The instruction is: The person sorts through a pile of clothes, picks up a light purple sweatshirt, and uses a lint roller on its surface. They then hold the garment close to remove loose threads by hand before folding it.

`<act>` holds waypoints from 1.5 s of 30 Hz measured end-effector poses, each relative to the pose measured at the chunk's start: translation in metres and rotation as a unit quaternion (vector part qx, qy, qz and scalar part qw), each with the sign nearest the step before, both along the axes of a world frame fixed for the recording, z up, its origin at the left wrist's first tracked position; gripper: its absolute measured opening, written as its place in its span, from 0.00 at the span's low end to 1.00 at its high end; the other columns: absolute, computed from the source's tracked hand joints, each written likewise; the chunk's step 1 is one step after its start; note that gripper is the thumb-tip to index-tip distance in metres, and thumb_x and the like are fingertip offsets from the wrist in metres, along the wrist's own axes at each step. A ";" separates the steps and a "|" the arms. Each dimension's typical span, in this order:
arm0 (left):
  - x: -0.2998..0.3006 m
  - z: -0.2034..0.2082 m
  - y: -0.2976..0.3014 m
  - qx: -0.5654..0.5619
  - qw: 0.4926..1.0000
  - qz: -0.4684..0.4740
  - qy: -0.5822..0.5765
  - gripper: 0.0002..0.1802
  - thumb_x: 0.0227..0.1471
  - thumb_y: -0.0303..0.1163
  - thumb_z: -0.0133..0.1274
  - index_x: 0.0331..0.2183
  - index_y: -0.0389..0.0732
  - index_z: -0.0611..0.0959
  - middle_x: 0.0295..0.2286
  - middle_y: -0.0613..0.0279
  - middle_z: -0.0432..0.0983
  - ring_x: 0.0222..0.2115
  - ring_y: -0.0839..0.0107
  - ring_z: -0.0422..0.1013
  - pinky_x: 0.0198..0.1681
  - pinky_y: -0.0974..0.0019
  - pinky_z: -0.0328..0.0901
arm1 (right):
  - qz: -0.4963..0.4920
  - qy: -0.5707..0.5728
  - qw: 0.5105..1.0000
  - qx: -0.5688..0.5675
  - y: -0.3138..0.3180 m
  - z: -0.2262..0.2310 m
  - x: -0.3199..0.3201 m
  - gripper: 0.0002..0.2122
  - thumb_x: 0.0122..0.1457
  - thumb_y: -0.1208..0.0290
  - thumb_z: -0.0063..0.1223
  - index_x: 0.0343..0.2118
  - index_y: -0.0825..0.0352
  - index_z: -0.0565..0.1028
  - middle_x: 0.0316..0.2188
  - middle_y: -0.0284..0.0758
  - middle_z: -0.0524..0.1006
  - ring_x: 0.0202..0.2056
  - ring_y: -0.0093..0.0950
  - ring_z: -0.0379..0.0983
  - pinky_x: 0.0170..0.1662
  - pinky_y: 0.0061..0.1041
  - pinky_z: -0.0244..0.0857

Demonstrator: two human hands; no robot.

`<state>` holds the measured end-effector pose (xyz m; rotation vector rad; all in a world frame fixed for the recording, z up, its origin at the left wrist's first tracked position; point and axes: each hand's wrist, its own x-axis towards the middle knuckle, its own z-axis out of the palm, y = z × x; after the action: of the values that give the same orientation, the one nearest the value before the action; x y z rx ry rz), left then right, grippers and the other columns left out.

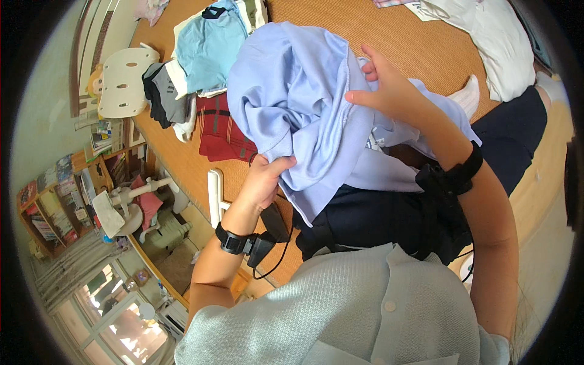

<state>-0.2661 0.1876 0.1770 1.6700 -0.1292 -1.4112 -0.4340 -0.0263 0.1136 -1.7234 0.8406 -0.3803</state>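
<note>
A bunched lavender-blue garment (298, 103) lies over my lap and the woven mat, and its exact kind is hard to make out. My left hand (266, 181) pinches its near left edge, thumb on top and fingers hidden under the cloth. On the other side, my right hand (386, 88) is at the garment's right edge, thumb and fingers spread apart. The thumb comes close to the cloth; whether it touches I cannot tell. More of the same cloth trails to the right beneath my right forearm.
Folded clothes are piled at the far left: a light blue top (210, 52), a grey and black one (170, 97) and a red plaid piece (222, 131). White clothing (480, 36) lies far right on the woven mat (389, 24). A bookshelf (58, 204) stands beyond the left edge.
</note>
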 end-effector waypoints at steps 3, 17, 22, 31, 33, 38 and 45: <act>-0.002 -0.002 -0.003 -0.027 0.999 -0.018 -0.017 0.18 0.44 0.22 0.52 0.41 0.32 0.75 0.37 0.61 0.74 0.37 0.72 0.70 0.43 0.68 0.63 | 0.014 0.011 0.998 0.053 -0.006 -0.003 -0.001 0.47 0.38 0.53 0.65 0.56 0.76 0.52 0.43 0.51 0.69 0.44 0.39 0.68 0.46 0.29 0.63; 0.004 -0.006 -0.005 -0.005 0.998 -0.060 -0.024 0.25 0.43 0.22 0.52 0.47 0.30 0.68 0.42 0.56 0.70 0.42 0.66 0.68 0.48 0.65 0.61 | -0.017 -0.028 0.995 0.089 0.000 -0.005 0.023 0.35 0.45 0.70 0.52 0.57 0.73 0.54 0.22 0.32 0.70 0.25 0.20 0.66 0.30 0.18 0.60; 0.001 -0.005 -0.008 -0.016 0.998 -0.050 -0.032 0.25 0.43 0.22 0.52 0.47 0.30 0.69 0.41 0.56 0.70 0.42 0.66 0.68 0.48 0.65 0.61 | 0.030 -0.060 0.969 0.238 -0.010 0.006 0.012 0.32 0.43 0.73 0.50 0.54 0.76 0.56 0.41 0.46 0.72 0.42 0.32 0.71 0.45 0.27 0.64; 0.001 -0.006 -0.009 -0.017 0.998 -0.045 -0.031 0.20 0.44 0.23 0.52 0.43 0.32 0.73 0.39 0.62 0.72 0.39 0.71 0.68 0.45 0.69 0.61 | 0.063 -0.272 0.896 0.344 -0.015 0.018 -0.007 0.37 0.38 0.81 0.42 0.58 0.73 0.52 0.51 0.40 0.66 0.50 0.24 0.63 0.53 0.20 0.56; 0.002 -0.007 -0.008 -0.010 0.999 -0.045 -0.027 0.21 0.44 0.23 0.53 0.44 0.32 0.72 0.39 0.61 0.72 0.40 0.71 0.68 0.46 0.68 0.60 | 0.053 -0.229 0.915 0.327 -0.014 0.022 -0.008 0.36 0.38 0.82 0.42 0.58 0.73 0.53 0.50 0.39 0.66 0.50 0.24 0.64 0.52 0.19 0.57; 0.004 -0.009 -0.009 -0.005 0.998 -0.048 -0.031 0.24 0.43 0.21 0.52 0.46 0.31 0.70 0.41 0.57 0.71 0.41 0.67 0.68 0.47 0.66 0.61 | 0.048 -0.224 0.919 0.321 -0.014 0.027 -0.011 0.35 0.39 0.82 0.41 0.57 0.73 0.54 0.49 0.39 0.68 0.48 0.23 0.66 0.52 0.18 0.57; 0.004 -0.008 -0.011 -0.016 0.999 -0.048 -0.018 0.21 0.43 0.22 0.53 0.44 0.33 0.72 0.39 0.63 0.71 0.40 0.72 0.67 0.46 0.68 0.60 | 0.063 -0.209 0.931 0.292 -0.017 0.018 -0.014 0.34 0.41 0.81 0.42 0.57 0.72 0.55 0.46 0.36 0.71 0.44 0.20 0.67 0.49 0.17 0.58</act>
<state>-0.2626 0.1770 0.1691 1.6822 -0.2546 -1.4428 -0.4479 -0.0433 0.1311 -1.0790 0.4616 -0.3488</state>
